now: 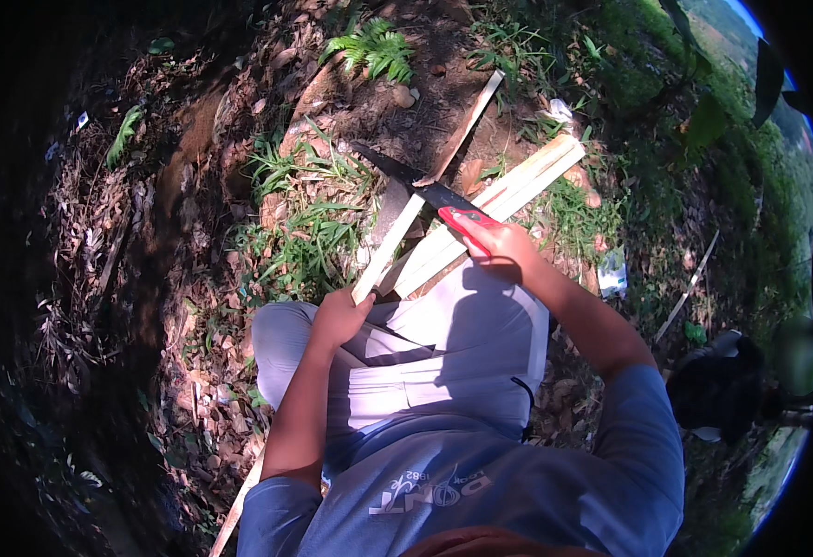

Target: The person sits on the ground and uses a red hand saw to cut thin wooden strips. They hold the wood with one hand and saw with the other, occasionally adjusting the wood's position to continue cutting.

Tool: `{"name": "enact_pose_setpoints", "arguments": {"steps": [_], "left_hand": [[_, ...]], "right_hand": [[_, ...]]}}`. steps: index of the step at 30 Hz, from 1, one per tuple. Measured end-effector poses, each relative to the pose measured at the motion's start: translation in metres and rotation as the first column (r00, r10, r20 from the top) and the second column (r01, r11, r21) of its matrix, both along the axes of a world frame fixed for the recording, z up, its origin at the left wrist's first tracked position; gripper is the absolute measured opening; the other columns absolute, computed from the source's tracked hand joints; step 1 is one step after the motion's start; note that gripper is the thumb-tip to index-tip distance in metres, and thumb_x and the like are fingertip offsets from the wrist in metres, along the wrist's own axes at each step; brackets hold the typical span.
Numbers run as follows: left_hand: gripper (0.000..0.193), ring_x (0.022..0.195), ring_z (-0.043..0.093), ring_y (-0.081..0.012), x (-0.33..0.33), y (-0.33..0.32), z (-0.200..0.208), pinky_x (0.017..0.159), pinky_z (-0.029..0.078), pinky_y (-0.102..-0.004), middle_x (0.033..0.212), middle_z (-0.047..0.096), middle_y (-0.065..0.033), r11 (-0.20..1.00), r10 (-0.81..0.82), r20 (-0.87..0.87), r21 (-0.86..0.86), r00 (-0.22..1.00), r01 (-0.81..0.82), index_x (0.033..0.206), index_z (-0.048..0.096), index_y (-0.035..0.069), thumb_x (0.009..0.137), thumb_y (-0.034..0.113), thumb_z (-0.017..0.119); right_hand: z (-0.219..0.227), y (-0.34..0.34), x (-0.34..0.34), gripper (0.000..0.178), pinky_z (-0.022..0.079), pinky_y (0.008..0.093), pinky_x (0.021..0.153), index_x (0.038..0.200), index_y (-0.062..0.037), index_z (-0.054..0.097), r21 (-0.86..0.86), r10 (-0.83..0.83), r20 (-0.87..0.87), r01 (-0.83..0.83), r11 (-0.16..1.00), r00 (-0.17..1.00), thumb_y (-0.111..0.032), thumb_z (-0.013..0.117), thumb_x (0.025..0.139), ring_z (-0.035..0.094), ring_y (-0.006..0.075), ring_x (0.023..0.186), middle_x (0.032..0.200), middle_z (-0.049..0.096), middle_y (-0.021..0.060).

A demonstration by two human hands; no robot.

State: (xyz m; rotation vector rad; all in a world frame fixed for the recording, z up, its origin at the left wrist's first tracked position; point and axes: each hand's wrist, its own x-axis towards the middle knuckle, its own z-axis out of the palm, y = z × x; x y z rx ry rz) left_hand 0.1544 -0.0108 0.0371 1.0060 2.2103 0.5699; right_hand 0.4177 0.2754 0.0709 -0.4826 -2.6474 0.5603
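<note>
My right hand (507, 249) is closed round the red handle of a hand saw (443, 197). Its dark blade points away to the upper left and lies across a narrow wooden strip (390, 243). The near end of that strip is gripped in my left hand (339, 317), beside my knee. Beyond the blade the strip runs on toward the far right. Whether the blade has cut into the wood cannot be made out. Several thicker pale wood pieces (499, 212) lie together just right of the strip, their near ends by my lap.
Leaf litter, soil and grass tufts (309, 227) surround me, with a green fern (376, 51) at the far side. Another thin strip (241, 501) lies by my left elbow. To the right are a thin stick (689, 283) and a dark object (717, 385). Leaves hang at the upper right.
</note>
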Motion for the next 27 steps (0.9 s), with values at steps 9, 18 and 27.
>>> {"name": "enact_pose_setpoints", "arguments": {"steps": [9, 18, 27], "left_hand": [[0.048, 0.096, 0.075, -0.0486, 0.002, 0.007, 0.005, 0.084, 0.058, -0.0525, 0.098, 0.077, -0.0274, 0.997, 0.024, -0.021, -0.068, 1.000, -0.025, 0.112, 0.078, 0.001, 0.099, 0.047, 0.071], [0.052, 0.096, 0.074, -0.0485, 0.004, 0.008, 0.013, 0.085, 0.058, -0.0533, 0.098, 0.077, -0.0279, 0.995, 0.044, 0.015, -0.090, 0.999, -0.043, 0.107, 0.079, 0.000, 0.098, 0.050, 0.071], [0.049, 0.092, 0.074, -0.0488, 0.005, 0.006, 0.009, 0.082, 0.058, -0.0532, 0.094, 0.077, -0.0274, 0.999, 0.007, -0.055, -0.044, 0.998, -0.010, 0.110, 0.078, -0.001, 0.100, 0.047, 0.070]], "right_hand": [[-0.014, -0.003, -0.015, 0.044, 0.058, 0.0322, 0.067, 0.146, -0.0104, 0.070, -0.395, -0.289, -0.301, 0.157, 0.905, 0.909, -0.016, 0.070, 0.103, 0.069, 0.0132, 0.068, 0.088, 0.079, 0.0156], [0.023, 0.000, 0.006, 0.056, 0.055, 0.0477, 0.053, 0.157, -0.0244, 0.059, 0.435, 0.075, 0.282, -0.197, 0.879, 0.957, -0.027, 0.066, 0.101, 0.070, 0.0302, 0.061, 0.068, 0.069, 0.0064], [0.021, 0.019, -0.002, 0.044, 0.063, 0.0422, 0.070, 0.143, -0.0202, 0.073, -0.020, -0.067, -0.083, 0.066, 0.998, 0.994, -0.025, 0.074, 0.100, 0.078, 0.0343, 0.077, 0.102, 0.082, 0.0177]]}}
